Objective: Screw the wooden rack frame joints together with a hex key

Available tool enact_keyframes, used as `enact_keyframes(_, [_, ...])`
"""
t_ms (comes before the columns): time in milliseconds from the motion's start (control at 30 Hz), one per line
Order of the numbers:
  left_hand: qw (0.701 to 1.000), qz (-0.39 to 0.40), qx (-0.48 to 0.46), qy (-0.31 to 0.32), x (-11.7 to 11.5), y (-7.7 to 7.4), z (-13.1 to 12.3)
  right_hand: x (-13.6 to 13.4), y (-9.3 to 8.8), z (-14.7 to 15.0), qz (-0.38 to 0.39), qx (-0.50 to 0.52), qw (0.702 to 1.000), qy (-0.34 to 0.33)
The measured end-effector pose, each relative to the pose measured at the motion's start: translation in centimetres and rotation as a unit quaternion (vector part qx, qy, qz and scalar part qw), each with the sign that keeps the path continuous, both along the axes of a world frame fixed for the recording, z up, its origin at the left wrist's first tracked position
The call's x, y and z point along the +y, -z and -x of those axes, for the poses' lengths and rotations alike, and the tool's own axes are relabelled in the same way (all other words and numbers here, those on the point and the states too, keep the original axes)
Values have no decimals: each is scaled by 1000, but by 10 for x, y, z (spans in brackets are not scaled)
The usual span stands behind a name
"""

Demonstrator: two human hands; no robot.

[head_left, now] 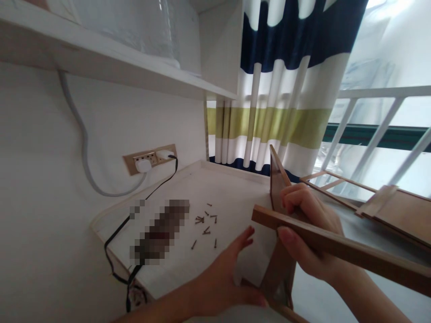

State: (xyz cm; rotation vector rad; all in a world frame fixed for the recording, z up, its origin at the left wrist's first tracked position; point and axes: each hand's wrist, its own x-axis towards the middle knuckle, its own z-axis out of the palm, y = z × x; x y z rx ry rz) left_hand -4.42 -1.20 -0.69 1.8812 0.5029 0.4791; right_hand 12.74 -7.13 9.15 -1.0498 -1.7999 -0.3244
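My right hand (pixel 308 229) is wrapped around a brown wooden frame piece (pixel 343 249), with the thumb on the long slat that runs to the lower right and the fingers curled over an upright panel (pixel 275 179). My left hand (pixel 224 280) rests low on the white desk (pixel 232 193), fingers stretched forward and the thumb against the bottom of the wooden frame. Several small dark screws (pixel 206 222) lie scattered on the desk ahead of the left hand.
A blurred dark object (pixel 160 231) lies on the desk with a black cable (pixel 116 233) running up to a wall socket (pixel 150 158). More wooden frame parts (pixel 387 211) lie at the right by the window. A striped curtain (pixel 279 98) hangs behind. A white shelf (pixel 117 63) is overhead.
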Motion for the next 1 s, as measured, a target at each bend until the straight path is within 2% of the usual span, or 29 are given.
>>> enact_keyframes(100, [996, -59, 23, -60, 23, 2, 25, -1, 0, 2, -5, -10, 1000, 19])
enact_keyframes(167, [988, -123, 51, -76, 38, 0, 39, 0, -1, 3, -9, -17, 999, 36])
enact_keyframes(233, [970, -211, 102, -59, 51, -3, 49, 0, -1, 4, -10, -22, 998, 51])
enact_keyframes(333, [929, -329, 172, -4, 66, -6, 56, 0, -2, 4, -8, -33, 997, 64])
enact_keyframes(433, [893, -397, 207, 40, 75, -1, 56, -1, -3, 3, -11, -34, 997, 72])
enact_keyframes(567, [871, -437, 216, 57, 79, 9, 51, -3, -3, 3, -10, -37, 996, 81])
enact_keyframes(800, [848, -468, 241, 59, 78, 4, 43, -3, -1, 0, -20, -37, 997, 72])
enact_keyframes(933, [820, -517, 240, 46, 77, 8, 39, -6, -1, -2, -15, -32, 995, 89])
enact_keyframes(1000, [819, -526, 227, 33, 74, 8, 35, -7, -1, -2, -9, -30, 995, 93])
